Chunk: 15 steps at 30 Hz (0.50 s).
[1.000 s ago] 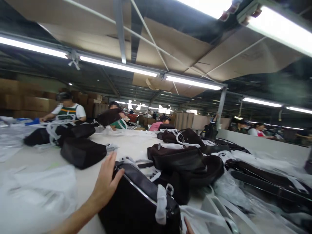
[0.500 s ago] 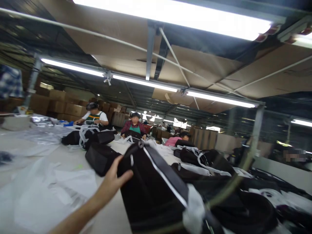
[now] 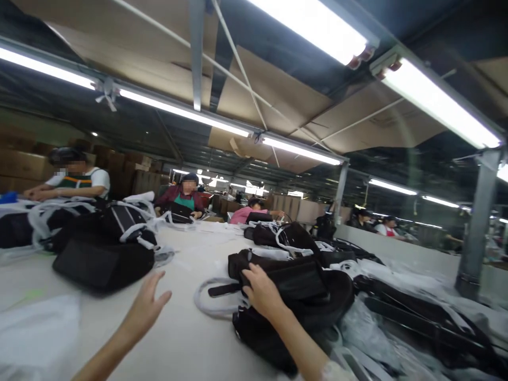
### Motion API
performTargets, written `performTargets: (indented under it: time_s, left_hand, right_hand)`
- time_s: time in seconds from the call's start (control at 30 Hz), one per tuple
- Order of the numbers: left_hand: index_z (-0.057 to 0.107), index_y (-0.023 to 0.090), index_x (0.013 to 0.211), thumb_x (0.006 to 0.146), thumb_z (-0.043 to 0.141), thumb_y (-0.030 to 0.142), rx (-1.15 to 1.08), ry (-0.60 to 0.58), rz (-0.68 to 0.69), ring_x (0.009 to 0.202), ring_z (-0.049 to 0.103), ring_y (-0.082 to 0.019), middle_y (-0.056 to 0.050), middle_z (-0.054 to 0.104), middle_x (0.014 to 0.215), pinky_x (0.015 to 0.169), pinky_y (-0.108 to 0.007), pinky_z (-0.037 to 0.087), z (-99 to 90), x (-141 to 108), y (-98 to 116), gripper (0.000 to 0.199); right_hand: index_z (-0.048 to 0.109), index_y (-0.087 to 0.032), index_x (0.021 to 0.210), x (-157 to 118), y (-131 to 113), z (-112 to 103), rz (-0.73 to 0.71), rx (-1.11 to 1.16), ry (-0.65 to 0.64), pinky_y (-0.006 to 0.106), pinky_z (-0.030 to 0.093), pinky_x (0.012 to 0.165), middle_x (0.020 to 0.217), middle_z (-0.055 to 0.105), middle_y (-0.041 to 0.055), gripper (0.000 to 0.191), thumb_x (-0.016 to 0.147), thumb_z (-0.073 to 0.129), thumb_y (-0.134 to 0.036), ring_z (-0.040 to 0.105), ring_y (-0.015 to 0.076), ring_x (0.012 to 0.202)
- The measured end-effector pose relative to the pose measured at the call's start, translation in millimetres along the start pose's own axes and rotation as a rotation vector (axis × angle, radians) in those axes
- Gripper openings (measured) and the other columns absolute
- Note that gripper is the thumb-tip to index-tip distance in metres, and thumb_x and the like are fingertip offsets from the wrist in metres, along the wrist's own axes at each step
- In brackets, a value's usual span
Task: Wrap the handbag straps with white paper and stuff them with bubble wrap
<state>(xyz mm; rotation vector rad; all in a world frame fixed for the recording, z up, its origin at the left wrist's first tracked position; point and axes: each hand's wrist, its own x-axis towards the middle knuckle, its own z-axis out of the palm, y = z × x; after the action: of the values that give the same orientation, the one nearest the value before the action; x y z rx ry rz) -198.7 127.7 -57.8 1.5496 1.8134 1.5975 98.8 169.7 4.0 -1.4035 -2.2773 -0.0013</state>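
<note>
My left hand is empty, its fingers apart, over the pale table just in front of a black bag. That bag lies against a pile of black bags with straps in white wrapping. My right hand reaches over another black bag on the right, its fingers stretched out at the bag's near left end. Whether the fingertips press on the fabric cannot be made out. A white-wrapped strap loop sticks out to the left of this bag.
More black bags are heaped behind, and others with clear plastic lie at the right. White sheeting covers the table's near left. Several people sit across the table. Lamps hang overhead.
My view has swung right. My left hand has let go of the black bag it was touching mid-table. My right hand has come into view over the bag on the right.
</note>
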Motion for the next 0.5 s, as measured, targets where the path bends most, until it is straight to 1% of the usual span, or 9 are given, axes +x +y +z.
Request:
performTargets:
  time_s: [0.07,0.13,0.17,0.2,0.23,0.27,0.33,0.4,0.5]
  left_hand:
    - [0.055,0.011,0.124,0.06,0.056,0.056,-0.079,-0.132,-0.103,0.132,0.05,-0.043,-0.024,0.051,0.144,0.11,-0.053,0.041,31.7,-14.6,-18.0,0.078]
    - [0.054,0.011,0.126,0.057,0.057,0.06,-0.156,-0.25,-0.188,0.13,0.052,-0.042,-0.024,0.049,0.146,0.109,-0.049,0.042,57.6,-25.6,-28.1,0.084]
    - [0.054,0.011,0.126,0.056,0.059,0.061,-0.193,-0.302,-0.226,0.129,0.053,-0.041,-0.024,0.049,0.146,0.109,-0.047,0.043,68.4,-29.8,-31.0,0.086]
    - [0.055,0.012,0.127,0.056,0.061,0.061,-0.229,-0.352,-0.262,0.129,0.054,-0.04,-0.023,0.05,0.146,0.108,-0.047,0.044,77.8,-33.5,-32.8,0.086]
    - [0.055,0.014,0.127,0.056,0.062,0.062,-0.264,-0.397,-0.296,0.129,0.053,-0.039,-0.021,0.05,0.146,0.105,-0.047,0.045,85.7,-36.9,-33.6,0.085]
    - [0.056,0.016,0.127,0.057,0.063,0.062,-0.295,-0.439,-0.326,0.13,0.052,-0.039,-0.02,0.049,0.147,0.102,-0.047,0.048,92.2,-40.1,-33.4,0.084]
    - [0.055,0.02,0.13,0.06,0.067,0.064,-0.364,-0.516,-0.387,0.132,0.049,-0.038,-0.018,0.046,0.15,0.092,-0.045,0.053,101.1,-46.8,-29.7,0.083]
    - [0.051,0.022,0.133,0.062,0.071,0.065,-0.453,-0.595,-0.452,0.132,0.049,-0.038,-0.017,0.043,0.152,0.087,-0.042,0.055,105.6,-54.3,-21.4,0.085]
    - [0.044,0.019,0.136,0.061,0.072,0.073,-0.574,-0.69,-0.543,0.126,0.055,-0.038,-0.022,0.043,0.15,0.087,-0.043,0.056,107.1,-64.3,-1.3,0.096]
  right_hand:
    - [0.055,-0.014,0.141,-7.6,49.7,-13.8,0.069,-0.154,0.044,0.058,0.022,0.119,0.157,0.038,0.0206,0.065,0.078,0.068,-0.004,0.025,0.0396,0.149]
    - [0.043,-0.018,0.15,-9.3,91.5,-31.8,0.158,-0.288,0.108,0.069,0.005,0.117,0.164,0.022,0.0196,0.078,0.078,0.073,-0.009,0.006,0.0412,0.153]
    - [0.04,-0.018,0.151,-8.5,109.2,-40.4,0.212,-0.342,0.133,0.076,0.003,0.112,0.165,0.019,0.0212,0.083,0.076,0.077,-0.014,0.001,0.0442,0.152]
    - [0.042,-0.019,0.149,-7.0,124.8,-47.8,0.265,-0.383,0.14,0.082,0.008,0.107,0.163,0.022,0.0238,0.086,0.072,0.081,-0.016,0.006,0.0491,0.15]
    - [0.048,-0.018,0.143,-5.3,138.3,-53.3,0.304,-0.411,0.131,0.083,0.02,0.102,0.159,0.03,0.0258,0.081,0.07,0.083,-0.016,0.019,0.0532,0.146]
    - [0.056,-0.018,0.135,-3.3,149.7,-56.7,0.322,-0.429,0.113,0.078,0.034,0.097,0.151,0.043,0.0254,0.069,0.071,0.082,-0.015,0.038,0.0532,0.138]
    - [0.065,-0.018,0.114,0.6,164.6,-57.5,0.293,-0.446,0.078,0.053,0.053,0.086,0.128,0.063,0.0171,0.035,0.08,0.073,-0.012,0.066,0.04,0.111]
    - [0.066,-0.019,0.102,4.6,166.9,-53.2,0.215,-0.458,0.081,0.035,0.053,0.074,0.112,0.067,0.0098,0.019,0.089,0.059,-0.008,0.072,0.028,0.094]
    - [0.063,-0.018,0.099,6.3,142.5,-44.2,0.081,-0.459,0.132,0.03,0.051,0.065,0.106,0.067,0.009,0.016,0.09,0.055,-0.007,0.072,0.0263,0.088]
